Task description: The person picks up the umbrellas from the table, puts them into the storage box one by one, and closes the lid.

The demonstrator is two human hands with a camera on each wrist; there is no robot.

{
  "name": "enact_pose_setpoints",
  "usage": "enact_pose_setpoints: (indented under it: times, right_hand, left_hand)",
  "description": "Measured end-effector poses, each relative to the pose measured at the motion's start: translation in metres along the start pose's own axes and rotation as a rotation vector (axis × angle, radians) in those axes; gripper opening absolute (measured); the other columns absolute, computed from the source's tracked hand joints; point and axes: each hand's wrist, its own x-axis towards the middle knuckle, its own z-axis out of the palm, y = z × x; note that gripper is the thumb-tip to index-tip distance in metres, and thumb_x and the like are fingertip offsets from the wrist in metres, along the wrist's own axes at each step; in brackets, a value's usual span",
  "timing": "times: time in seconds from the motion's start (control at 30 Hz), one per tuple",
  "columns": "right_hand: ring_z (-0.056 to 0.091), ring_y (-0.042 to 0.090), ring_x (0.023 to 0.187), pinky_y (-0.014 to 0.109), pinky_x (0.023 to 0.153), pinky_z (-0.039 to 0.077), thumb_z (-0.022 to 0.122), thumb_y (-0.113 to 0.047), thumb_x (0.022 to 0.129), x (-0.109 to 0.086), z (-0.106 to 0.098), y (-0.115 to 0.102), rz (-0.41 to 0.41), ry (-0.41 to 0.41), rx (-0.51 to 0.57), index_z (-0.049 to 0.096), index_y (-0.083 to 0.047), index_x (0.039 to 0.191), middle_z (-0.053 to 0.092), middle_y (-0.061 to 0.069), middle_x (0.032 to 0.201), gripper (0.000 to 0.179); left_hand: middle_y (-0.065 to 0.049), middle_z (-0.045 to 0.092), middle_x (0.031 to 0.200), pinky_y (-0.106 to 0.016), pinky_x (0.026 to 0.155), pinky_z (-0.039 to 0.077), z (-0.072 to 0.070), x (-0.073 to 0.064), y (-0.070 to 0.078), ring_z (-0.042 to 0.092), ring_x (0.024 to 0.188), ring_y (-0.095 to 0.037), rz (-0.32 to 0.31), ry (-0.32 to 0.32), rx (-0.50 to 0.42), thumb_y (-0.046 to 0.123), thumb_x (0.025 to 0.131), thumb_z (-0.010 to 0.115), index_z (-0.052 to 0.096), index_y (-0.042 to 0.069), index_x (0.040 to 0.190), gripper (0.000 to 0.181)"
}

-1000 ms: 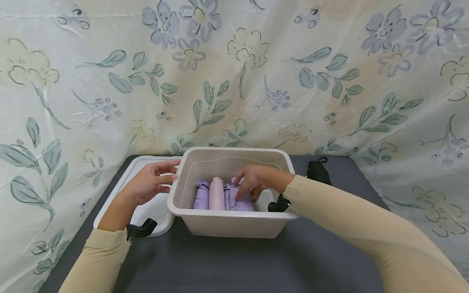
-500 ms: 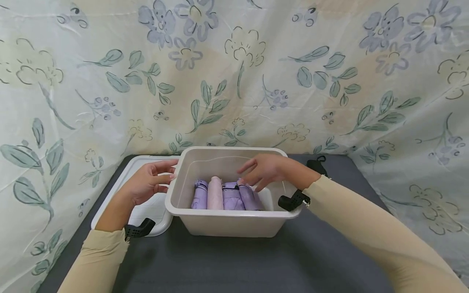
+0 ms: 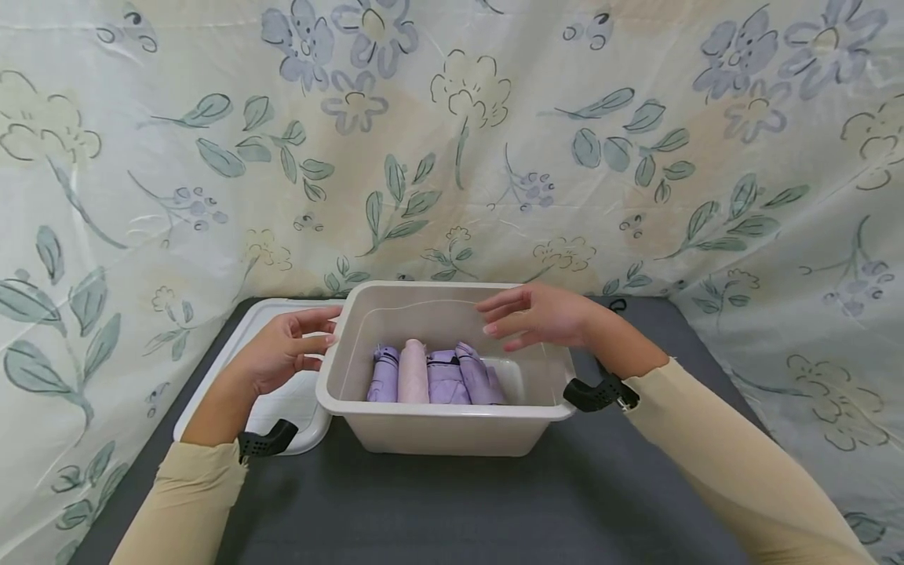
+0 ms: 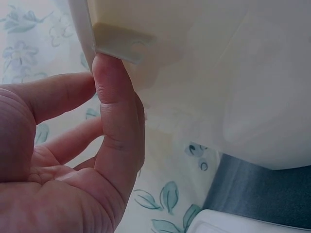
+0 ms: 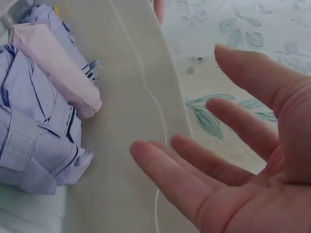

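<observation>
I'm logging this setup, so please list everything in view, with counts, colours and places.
Table: one, dark grey, foreground
Bin: one, beige, on the table
Lid: one, white, left of the bin
Folded umbrellas: apparently three, purple, inside the bin
Fabric roll: one, pink, between the left and middle purple ones
Loop: one, black, beyond the right forearm; the rest is hidden
Curtain: one, pale floral, behind
Wrist cameras: two, black, one per wrist
Sleeves: two, beige, on both arms
Left hand: one, at the bin's left rim
Right hand: one, above the bin's right side

Dark grey table (image 3: 424, 506); on it beige bin (image 3: 441, 434), white lid (image 3: 305, 404).
</observation>
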Motion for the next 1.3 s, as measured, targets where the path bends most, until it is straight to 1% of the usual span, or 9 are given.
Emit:
enact_pose_setpoints:
  times: [0.13, 0.37, 0.43, 0.53, 0.7, 0.83, 1.07, 1.23, 1.3]
  right_hand:
    - [0.061, 0.030, 0.131, 0.045, 0.102, 0.056, 0.074, -0.015, 0.095, -0.006, -0.002, 0.006, -0.057, 0.032, 0.045, 0.053, -0.007, 0.148, 0.051, 0.015, 0.153, 0.057]
    - [0.059, 0.025, 0.132, 0.044, 0.104, 0.054, 0.072, -0.008, 0.095, -0.018, -0.004, 0.015, -0.127, 0.070, 0.157, 0.050, -0.004, 0.150, 0.043, 0.019, 0.158, 0.059]
    - [0.059, 0.026, 0.132, 0.044, 0.104, 0.054, 0.071, -0.008, 0.096, -0.022, -0.006, 0.019, -0.148, 0.086, 0.183, 0.050, -0.003, 0.150, 0.042, 0.021, 0.158, 0.058]
    - [0.061, 0.028, 0.131, 0.043, 0.103, 0.054, 0.070, -0.007, 0.096, -0.028, -0.010, 0.024, -0.181, 0.112, 0.209, 0.051, -0.003, 0.149, 0.046, 0.020, 0.155, 0.056]
    - [0.067, 0.023, 0.125, 0.037, 0.099, 0.057, 0.069, -0.011, 0.098, -0.038, -0.018, 0.034, -0.221, 0.181, 0.207, 0.053, -0.004, 0.147, 0.060, 0.007, 0.141, 0.053]
    - [0.069, 0.021, 0.120, 0.035, 0.097, 0.057, 0.069, -0.012, 0.098, -0.047, -0.025, 0.042, -0.241, 0.247, 0.210, 0.052, -0.006, 0.148, 0.065, -0.001, 0.134, 0.053]
    - [0.071, 0.015, 0.117, 0.032, 0.094, 0.059, 0.066, -0.012, 0.100, -0.061, -0.039, 0.063, -0.320, 0.310, 0.203, 0.054, -0.010, 0.147, 0.066, -0.005, 0.134, 0.049]
    - [0.069, 0.013, 0.119, 0.032, 0.096, 0.058, 0.061, -0.010, 0.103, -0.067, -0.056, 0.086, -0.374, 0.309, 0.223, 0.049, -0.008, 0.151, 0.064, -0.004, 0.137, 0.050]
    - [0.069, 0.012, 0.119, 0.032, 0.096, 0.058, 0.059, -0.010, 0.103, -0.068, -0.063, 0.096, -0.382, 0.319, 0.229, 0.049, -0.007, 0.151, 0.063, -0.003, 0.138, 0.049]
  left_hand:
    - [0.000, 0.066, 0.112, -0.033, 0.076, 0.063, -0.001, -0.001, -0.001, 0.071, 0.088, -0.013, -0.005, 0.004, -0.016, 0.007, 0.099, 0.066, 0.041, -0.001, 0.154, 0.061]
    - [-0.001, 0.066, 0.112, -0.033, 0.076, 0.063, -0.001, -0.003, -0.003, 0.070, 0.089, -0.013, 0.000, -0.009, -0.042, 0.007, 0.098, 0.067, 0.040, -0.003, 0.154, 0.062]
    - [-0.001, 0.066, 0.112, -0.033, 0.076, 0.063, -0.001, -0.003, -0.003, 0.069, 0.090, -0.013, 0.001, -0.011, -0.042, 0.007, 0.098, 0.067, 0.040, -0.003, 0.154, 0.062]
    - [-0.001, 0.066, 0.113, -0.033, 0.077, 0.062, -0.001, -0.004, -0.003, 0.069, 0.091, -0.013, 0.001, -0.012, -0.032, 0.008, 0.099, 0.066, 0.040, -0.002, 0.154, 0.062]
    - [-0.001, 0.065, 0.114, -0.034, 0.078, 0.062, -0.003, -0.005, -0.001, 0.069, 0.092, -0.013, -0.001, -0.009, -0.012, 0.009, 0.099, 0.067, 0.041, -0.001, 0.154, 0.062]
    - [-0.001, 0.065, 0.114, -0.034, 0.077, 0.062, -0.004, -0.006, 0.000, 0.069, 0.092, -0.013, 0.002, -0.013, -0.008, 0.009, 0.099, 0.066, 0.041, -0.001, 0.154, 0.062]
    - [-0.002, 0.065, 0.112, -0.033, 0.077, 0.062, -0.006, -0.007, 0.001, 0.070, 0.090, -0.013, 0.008, -0.023, -0.013, 0.009, 0.099, 0.067, 0.040, -0.001, 0.154, 0.062]
    - [-0.002, 0.065, 0.112, -0.032, 0.077, 0.062, -0.005, -0.007, 0.002, 0.070, 0.089, -0.013, 0.005, -0.019, -0.011, 0.010, 0.099, 0.067, 0.041, -0.001, 0.154, 0.062]
    - [-0.002, 0.065, 0.112, -0.032, 0.077, 0.062, -0.005, -0.007, 0.002, 0.071, 0.089, -0.014, 0.001, -0.016, -0.009, 0.010, 0.099, 0.067, 0.041, -0.001, 0.154, 0.062]
